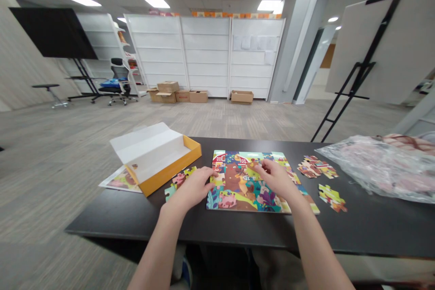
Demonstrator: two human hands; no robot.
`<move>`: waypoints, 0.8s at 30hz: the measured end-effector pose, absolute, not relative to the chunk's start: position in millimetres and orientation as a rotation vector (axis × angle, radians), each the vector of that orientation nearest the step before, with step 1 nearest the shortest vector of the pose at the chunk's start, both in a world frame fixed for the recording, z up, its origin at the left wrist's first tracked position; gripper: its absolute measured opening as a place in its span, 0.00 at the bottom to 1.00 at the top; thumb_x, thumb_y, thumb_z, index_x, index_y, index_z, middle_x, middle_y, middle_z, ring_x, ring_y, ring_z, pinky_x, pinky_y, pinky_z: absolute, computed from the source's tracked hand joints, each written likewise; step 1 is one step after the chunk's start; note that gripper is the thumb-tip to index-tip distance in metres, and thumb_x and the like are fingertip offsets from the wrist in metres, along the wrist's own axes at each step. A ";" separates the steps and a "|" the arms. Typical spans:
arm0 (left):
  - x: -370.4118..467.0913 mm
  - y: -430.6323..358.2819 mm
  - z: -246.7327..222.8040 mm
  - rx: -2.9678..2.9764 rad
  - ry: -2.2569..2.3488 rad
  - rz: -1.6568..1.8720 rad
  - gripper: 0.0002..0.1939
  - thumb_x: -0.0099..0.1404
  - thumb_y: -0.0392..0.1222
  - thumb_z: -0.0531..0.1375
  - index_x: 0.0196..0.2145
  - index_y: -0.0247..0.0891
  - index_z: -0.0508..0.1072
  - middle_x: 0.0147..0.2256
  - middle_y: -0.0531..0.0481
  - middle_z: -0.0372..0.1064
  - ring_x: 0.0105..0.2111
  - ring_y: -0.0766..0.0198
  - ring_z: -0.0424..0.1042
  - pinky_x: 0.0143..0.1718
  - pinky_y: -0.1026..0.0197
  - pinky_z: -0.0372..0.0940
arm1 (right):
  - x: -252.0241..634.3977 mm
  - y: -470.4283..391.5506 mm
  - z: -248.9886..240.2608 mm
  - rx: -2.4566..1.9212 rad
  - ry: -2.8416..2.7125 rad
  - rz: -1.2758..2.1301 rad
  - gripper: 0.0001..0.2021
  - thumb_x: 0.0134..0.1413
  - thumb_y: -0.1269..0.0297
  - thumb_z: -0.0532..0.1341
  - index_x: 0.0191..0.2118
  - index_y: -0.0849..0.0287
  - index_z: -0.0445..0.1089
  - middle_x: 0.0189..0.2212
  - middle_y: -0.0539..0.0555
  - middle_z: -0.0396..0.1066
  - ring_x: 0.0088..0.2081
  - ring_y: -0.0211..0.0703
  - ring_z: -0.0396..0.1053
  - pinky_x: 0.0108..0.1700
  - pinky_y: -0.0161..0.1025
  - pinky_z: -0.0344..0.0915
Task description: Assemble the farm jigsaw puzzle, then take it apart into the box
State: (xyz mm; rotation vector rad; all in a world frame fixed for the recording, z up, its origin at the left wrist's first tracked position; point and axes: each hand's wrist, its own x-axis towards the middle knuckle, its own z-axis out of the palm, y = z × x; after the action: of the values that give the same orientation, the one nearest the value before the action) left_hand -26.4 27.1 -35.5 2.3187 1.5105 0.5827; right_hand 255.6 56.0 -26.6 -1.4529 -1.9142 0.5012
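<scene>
A colourful farm-scene jigsaw puzzle (pixel 238 181) lies on the dark table, with a brown animal, a pink pig and red barns on it. My left hand (pixel 195 186) rests at the puzzle's left edge, fingertips on it and thumb apart from the fingers. Over the puzzle's upper middle, my right hand (pixel 277 179) has its thumb and fingers pinched at a yellow-green puzzle piece (pixel 252 172). Whether that piece is lifted or lies flat I cannot tell. Loose pieces (pixel 178 179) lie partly behind my left hand. More loose pieces (pixel 316 166) and a green-yellow cluster (pixel 331 197) sit to the right.
An open yellow box (pixel 170 167) with a white lining stands at the left, over a printed sheet (pixel 118 180). Clear plastic packaging (pixel 384 167) covers the table's right side. Beyond the black table (pixel 129 217) are cardboard boxes (pixel 166 93), white shelves and a board on a stand.
</scene>
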 end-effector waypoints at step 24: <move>-2.0 24.1 -34.9 2.380 1.224 0.671 0.09 0.67 0.32 0.56 0.38 0.40 0.75 0.48 0.45 0.72 0.50 0.57 0.71 0.54 0.56 0.64 | 256.7 56.9 -26.7 -1.490 -1.941 0.452 0.16 0.58 0.52 0.54 0.24 0.55 0.56 0.20 0.47 0.59 0.24 0.39 0.59 0.28 0.37 0.51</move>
State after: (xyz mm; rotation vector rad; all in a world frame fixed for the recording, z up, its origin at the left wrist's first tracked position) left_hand -2.0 24.1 -34.9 2.3804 1.2240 0.6708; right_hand 256.7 56.9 -26.7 -1.4901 -1.9407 0.4524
